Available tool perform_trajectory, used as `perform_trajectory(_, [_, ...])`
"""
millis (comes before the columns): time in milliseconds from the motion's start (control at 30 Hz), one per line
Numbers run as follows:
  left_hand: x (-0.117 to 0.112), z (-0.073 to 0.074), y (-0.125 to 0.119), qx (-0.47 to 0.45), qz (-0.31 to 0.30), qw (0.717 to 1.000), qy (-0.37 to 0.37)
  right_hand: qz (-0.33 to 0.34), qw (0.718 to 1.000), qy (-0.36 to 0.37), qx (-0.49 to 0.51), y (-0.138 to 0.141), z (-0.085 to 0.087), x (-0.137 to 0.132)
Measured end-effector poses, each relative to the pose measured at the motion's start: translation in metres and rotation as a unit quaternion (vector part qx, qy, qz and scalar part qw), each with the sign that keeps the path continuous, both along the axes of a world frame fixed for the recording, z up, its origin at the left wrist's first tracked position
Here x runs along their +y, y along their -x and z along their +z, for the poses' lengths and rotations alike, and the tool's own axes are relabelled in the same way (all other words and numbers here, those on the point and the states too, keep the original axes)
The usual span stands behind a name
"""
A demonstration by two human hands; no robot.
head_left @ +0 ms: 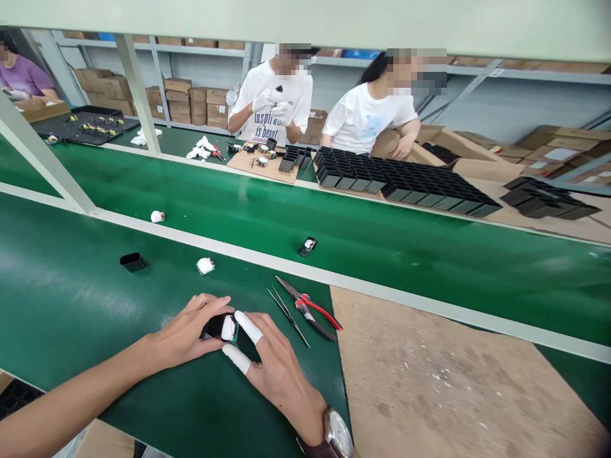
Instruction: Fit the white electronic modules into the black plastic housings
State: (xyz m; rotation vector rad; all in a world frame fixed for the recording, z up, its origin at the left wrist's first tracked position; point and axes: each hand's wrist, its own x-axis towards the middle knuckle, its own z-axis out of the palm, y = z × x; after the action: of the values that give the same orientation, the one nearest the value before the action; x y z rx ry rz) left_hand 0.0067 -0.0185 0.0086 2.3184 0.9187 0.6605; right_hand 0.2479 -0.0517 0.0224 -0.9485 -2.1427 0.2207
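Observation:
My left hand (191, 327) is wrapped round a black plastic housing (216, 326) above the green bench. With thumb and forefinger in white finger cots, my right hand (267, 356) grips a small circuit board (230, 328) topped with white compound. The board sits at the mouth of the housing, partly inside; how deep I cannot tell. Beyond my hands lie another white-topped circuit board (205, 266) and an oval black housing (133, 261) on its side. Tweezers (289, 317) and red-handled long-nose pliers (308, 308) rest to the right of my hands.
A stained cardboard sheet (458, 375) covers the bench at right. Across the green conveyor belt (229, 210), which carries a filled housing (308, 245) and a white-topped board (157, 217), two people sit near rows of black housings (405, 181). A slanted metal post (52, 152) stands at left.

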Motion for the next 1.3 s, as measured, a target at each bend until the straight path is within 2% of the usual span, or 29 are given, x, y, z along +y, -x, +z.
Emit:
perform_trajectory(167, [0.001, -0.002, 0.001, -0.034, -0.004, 0.995, 0.090, 0.017, 0.999, -0.014, 0.036, -0.001, -0.008, 0.000])
perform_trajectory(333, [0.001, -0.012, 0.002, -0.042, 0.008, 0.995, 0.089, 0.011, 0.999, 0.023, -0.019, 0.007, -0.006, -0.001])
perform_trajectory(433, [0.001, -0.011, 0.004, -0.028, 0.022, 0.995, 0.092, 0.028, 0.999, 0.040, -0.018, 0.009, -0.009, 0.001])
perform_trajectory(500, [0.005, -0.004, 0.007, -0.023, 0.012, 0.993, 0.117, 0.036, 0.998, 0.048, 0.001, 0.009, -0.015, 0.003])
perform_trajectory(567, [0.015, 0.010, 0.013, -0.017, -0.040, 0.988, 0.152, 0.039, 0.998, 0.050, 0.020, 0.010, -0.023, 0.005])
perform_trajectory(633, [0.036, 0.028, 0.022, 0.012, -0.103, 0.980, 0.171, 0.036, 0.998, 0.053, 0.029, 0.010, -0.030, 0.005])
perform_trajectory(667, [0.049, 0.037, 0.027, 0.041, -0.102, 0.982, 0.156, 0.034, 0.998, 0.053, 0.031, 0.011, -0.032, 0.005])
perform_trajectory(733, [0.083, 0.051, 0.036, 0.110, -0.015, 0.991, 0.074, 0.029, 0.998, 0.045, 0.033, 0.012, -0.035, 0.005])
perform_trajectory(800, [0.121, 0.058, 0.043, 0.166, 0.128, 0.978, -0.024, 0.024, 0.999, 0.023, 0.036, 0.014, -0.036, 0.006])
perform_trajectory(900, [0.172, 0.053, 0.047, 0.200, 0.241, 0.947, -0.065, 0.005, 0.999, -0.013, 0.032, 0.014, -0.035, 0.005])
perform_trajectory(1000, [0.199, 0.040, 0.042, 0.228, 0.303, 0.922, -0.077, -0.006, 1.000, -0.023, 0.020, 0.013, -0.033, 0.004])
perform_trajectory(1067, [0.204, 0.036, 0.037, 0.238, 0.314, 0.914, -0.092, -0.001, 1.000, -0.023, 0.006, 0.010, -0.029, 0.002])
perform_trajectory(1167, [0.191, 0.039, 0.030, 0.240, 0.304, 0.912, -0.134, -0.029, 0.999, -0.044, -0.010, 0.001, -0.022, 0.004])
perform_trajectory(1233, [0.171, 0.043, 0.031, 0.239, 0.288, 0.913, -0.160, -0.106, 0.991, -0.071, -0.036, -0.007, -0.020, 0.009])
perform_trajectory(1300, [0.144, 0.045, 0.038, 0.244, 0.269, 0.915, -0.175, -0.202, 0.971, -0.084, -0.100, -0.016, -0.022, 0.015])
